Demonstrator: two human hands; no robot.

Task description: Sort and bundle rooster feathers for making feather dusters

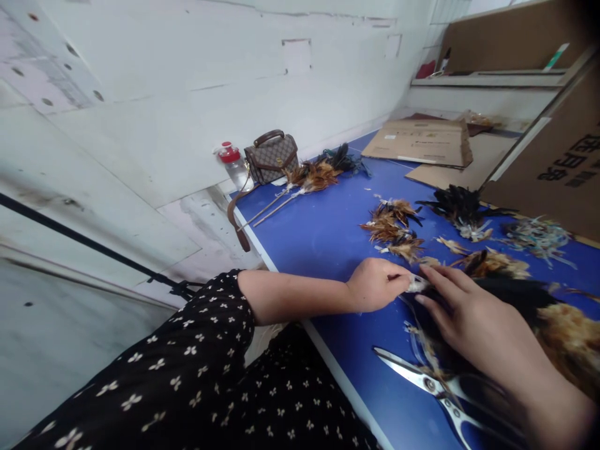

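Observation:
My left hand (377, 284) is closed, its thumb and finger pinching a small whitish end (417, 284) that looks like the quill base of a feather bunch. From the other side, my right hand (478, 315) holds that same end between thumb and fingers. Dark feathers (515, 290) spread out behind and under the right hand, partly hidden by it. Large scissors (429, 382) lie with their blades parted below the right hand, handles partly out of sight. Brown feather bunches (391, 228) lie just beyond my hands.
Black feathers (462, 209) and pale plastic strips (539, 237) lie farther right. Fluffy tan feathers (569, 334) are at the right edge. Along the wall stand a bottle (234, 164), a handbag (272, 157) and feather sticks (276, 206). Flattened cardboard (417, 142) lies at the back.

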